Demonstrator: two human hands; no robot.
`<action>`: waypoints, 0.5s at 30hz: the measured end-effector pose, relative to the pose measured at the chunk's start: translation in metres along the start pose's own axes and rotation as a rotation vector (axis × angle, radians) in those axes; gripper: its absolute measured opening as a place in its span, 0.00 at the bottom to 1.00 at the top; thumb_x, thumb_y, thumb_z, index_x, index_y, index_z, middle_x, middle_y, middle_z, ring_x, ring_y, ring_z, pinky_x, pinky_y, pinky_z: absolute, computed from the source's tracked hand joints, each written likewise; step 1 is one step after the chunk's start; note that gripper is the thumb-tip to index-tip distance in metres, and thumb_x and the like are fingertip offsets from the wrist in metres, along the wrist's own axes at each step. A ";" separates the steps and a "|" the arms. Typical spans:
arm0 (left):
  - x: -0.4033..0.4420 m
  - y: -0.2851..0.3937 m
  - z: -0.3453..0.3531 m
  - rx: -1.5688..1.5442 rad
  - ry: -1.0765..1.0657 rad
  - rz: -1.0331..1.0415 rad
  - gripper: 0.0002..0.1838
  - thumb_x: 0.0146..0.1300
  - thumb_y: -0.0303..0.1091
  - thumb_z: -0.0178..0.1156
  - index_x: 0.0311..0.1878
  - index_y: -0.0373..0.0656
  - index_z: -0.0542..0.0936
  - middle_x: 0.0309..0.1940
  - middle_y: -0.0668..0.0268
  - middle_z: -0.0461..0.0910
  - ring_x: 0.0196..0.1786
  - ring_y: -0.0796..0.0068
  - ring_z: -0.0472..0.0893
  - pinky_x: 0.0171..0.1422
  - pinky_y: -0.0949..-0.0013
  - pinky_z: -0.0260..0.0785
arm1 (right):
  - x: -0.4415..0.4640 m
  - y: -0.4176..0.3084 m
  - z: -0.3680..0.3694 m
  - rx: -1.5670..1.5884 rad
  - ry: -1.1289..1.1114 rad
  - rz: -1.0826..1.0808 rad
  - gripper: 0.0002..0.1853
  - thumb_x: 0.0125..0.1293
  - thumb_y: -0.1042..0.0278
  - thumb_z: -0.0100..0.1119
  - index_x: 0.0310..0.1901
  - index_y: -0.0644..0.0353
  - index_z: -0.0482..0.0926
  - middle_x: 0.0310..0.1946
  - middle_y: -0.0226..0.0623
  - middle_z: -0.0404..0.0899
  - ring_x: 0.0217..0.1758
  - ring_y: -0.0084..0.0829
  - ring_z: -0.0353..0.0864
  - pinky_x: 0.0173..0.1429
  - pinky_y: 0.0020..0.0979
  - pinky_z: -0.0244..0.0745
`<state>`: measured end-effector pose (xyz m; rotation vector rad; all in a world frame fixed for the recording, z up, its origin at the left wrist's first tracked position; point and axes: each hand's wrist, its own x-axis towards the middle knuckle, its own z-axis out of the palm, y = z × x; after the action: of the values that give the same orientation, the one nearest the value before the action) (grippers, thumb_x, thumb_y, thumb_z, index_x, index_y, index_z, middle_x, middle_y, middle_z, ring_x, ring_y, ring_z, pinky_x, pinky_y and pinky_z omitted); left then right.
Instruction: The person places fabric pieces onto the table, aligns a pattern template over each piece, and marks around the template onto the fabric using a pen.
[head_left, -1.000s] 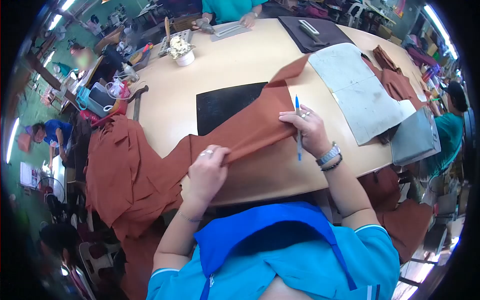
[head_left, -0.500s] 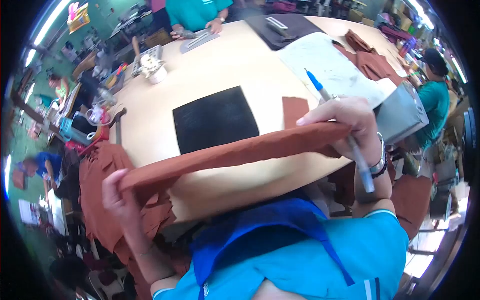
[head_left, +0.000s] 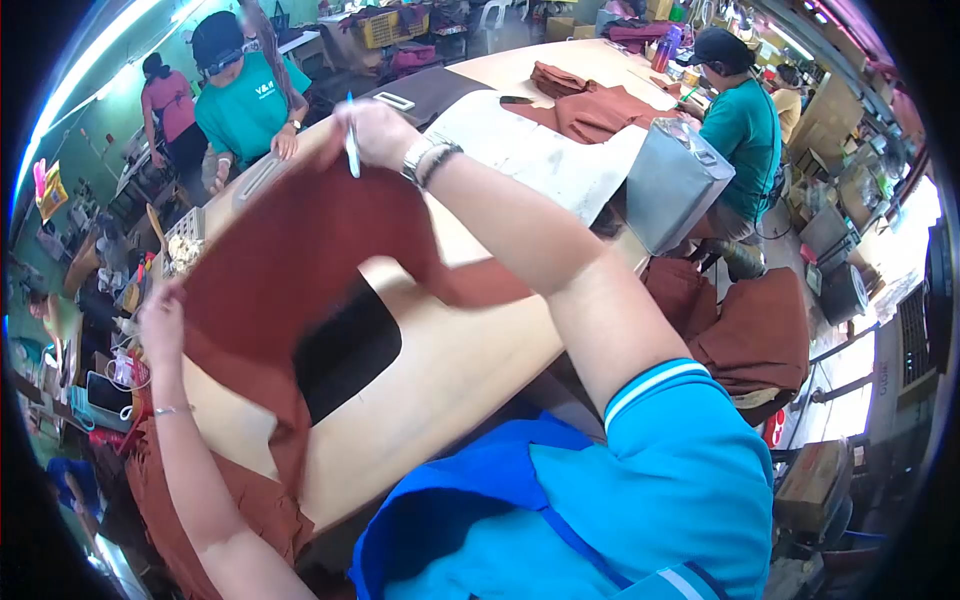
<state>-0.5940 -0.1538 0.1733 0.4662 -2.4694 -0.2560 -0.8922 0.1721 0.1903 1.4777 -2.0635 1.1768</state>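
A brown leather piece (head_left: 290,250) hangs spread out and blurred between my two raised hands, over the pale table (head_left: 470,360). My left hand (head_left: 163,318) pinches its left edge. At the top edge, my right hand (head_left: 375,135) grips the leather and also holds a blue-capped pen (head_left: 352,140), which points upward. Beneath the leather lies a black mat (head_left: 350,350), partly covered. More brown leather (head_left: 215,490) is heaped at the table's near left edge.
A pale template sheet (head_left: 530,150) lies beyond my right arm, beside a grey metal box (head_left: 675,185) and folded brown leather (head_left: 600,110). A flower pot (head_left: 183,252) stands at the left. Co-workers (head_left: 240,105) (head_left: 740,130) are across and at the right.
Both hands have risen and moved away from my body, lifting the leather and opening it from a folded strip into a broad hanging sheet. The view has turned to the right.
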 end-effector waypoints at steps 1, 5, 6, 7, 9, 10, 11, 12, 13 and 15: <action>0.022 -0.020 -0.003 -0.062 0.231 0.114 0.11 0.67 0.26 0.54 0.48 0.40 0.82 0.41 0.60 0.85 0.43 0.68 0.84 0.51 0.66 0.74 | 0.013 -0.016 -0.010 0.245 0.251 -0.056 0.10 0.56 0.80 0.56 0.37 0.57 0.83 0.29 0.40 0.85 0.33 0.41 0.85 0.41 0.37 0.80; 0.028 0.042 -0.066 -0.364 0.569 0.084 0.12 0.73 0.31 0.55 0.54 0.40 0.81 0.51 0.61 0.83 0.51 0.72 0.81 0.58 0.70 0.70 | 0.022 -0.053 -0.043 0.145 0.500 -0.311 0.14 0.55 0.85 0.60 0.44 0.63 0.80 0.45 0.43 0.84 0.48 0.34 0.85 0.52 0.30 0.79; 0.019 0.041 -0.064 -0.285 0.592 0.115 0.12 0.73 0.31 0.54 0.54 0.40 0.81 0.51 0.61 0.83 0.52 0.71 0.81 0.59 0.69 0.70 | 0.011 -0.057 -0.049 0.100 0.484 -0.353 0.13 0.58 0.85 0.59 0.45 0.63 0.79 0.46 0.42 0.84 0.50 0.34 0.85 0.55 0.30 0.79; 0.006 0.037 -0.060 -0.205 0.615 0.147 0.12 0.73 0.32 0.54 0.54 0.40 0.81 0.51 0.60 0.83 0.52 0.70 0.81 0.59 0.68 0.70 | 0.002 -0.050 -0.044 0.217 0.431 -0.326 0.14 0.58 0.86 0.59 0.45 0.61 0.79 0.47 0.43 0.84 0.50 0.38 0.85 0.55 0.32 0.79; -0.026 0.029 -0.043 -0.108 0.563 0.208 0.12 0.73 0.31 0.54 0.53 0.39 0.81 0.51 0.60 0.82 0.53 0.68 0.81 0.60 0.67 0.70 | -0.036 -0.040 -0.034 0.175 0.359 -0.293 0.15 0.56 0.86 0.59 0.45 0.61 0.79 0.47 0.45 0.84 0.51 0.41 0.84 0.55 0.33 0.79; -0.045 0.022 -0.025 -0.091 0.486 0.235 0.11 0.73 0.31 0.54 0.52 0.39 0.82 0.51 0.60 0.82 0.54 0.66 0.81 0.60 0.66 0.71 | -0.057 -0.031 -0.027 0.241 0.264 -0.189 0.14 0.57 0.86 0.58 0.45 0.61 0.79 0.47 0.45 0.84 0.51 0.41 0.84 0.54 0.33 0.79; -0.061 0.005 -0.005 -0.015 0.419 0.306 0.10 0.71 0.28 0.55 0.50 0.39 0.83 0.50 0.60 0.83 0.54 0.65 0.80 0.61 0.64 0.71 | -0.079 -0.021 -0.018 0.213 0.202 -0.138 0.14 0.57 0.85 0.58 0.45 0.61 0.80 0.47 0.45 0.84 0.51 0.42 0.84 0.54 0.33 0.79; -0.083 -0.009 0.018 -0.120 0.279 0.233 0.10 0.67 0.24 0.58 0.49 0.40 0.83 0.50 0.60 0.82 0.54 0.66 0.80 0.61 0.64 0.71 | -0.102 -0.011 -0.009 0.182 0.139 -0.088 0.14 0.58 0.85 0.57 0.45 0.62 0.80 0.47 0.45 0.84 0.52 0.42 0.84 0.54 0.33 0.78; -0.104 -0.008 0.043 -0.424 0.168 0.031 0.13 0.62 0.20 0.59 0.49 0.42 0.84 0.49 0.62 0.82 0.54 0.66 0.80 0.61 0.66 0.72 | -0.123 -0.004 0.000 0.064 0.107 -0.096 0.14 0.59 0.85 0.57 0.46 0.62 0.80 0.47 0.45 0.83 0.52 0.42 0.84 0.54 0.32 0.78; -0.141 0.019 0.062 -0.333 0.053 0.075 0.14 0.58 0.17 0.60 0.46 0.42 0.84 0.43 0.63 0.81 0.50 0.65 0.79 0.57 0.67 0.73 | -0.165 0.002 0.009 0.009 -0.059 -0.004 0.15 0.59 0.85 0.56 0.46 0.62 0.80 0.49 0.44 0.83 0.50 0.39 0.84 0.54 0.32 0.78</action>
<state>-0.5301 -0.0776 0.0541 0.2345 -2.3257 -0.6028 -0.8265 0.2668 0.0720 1.5379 -2.0952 1.1560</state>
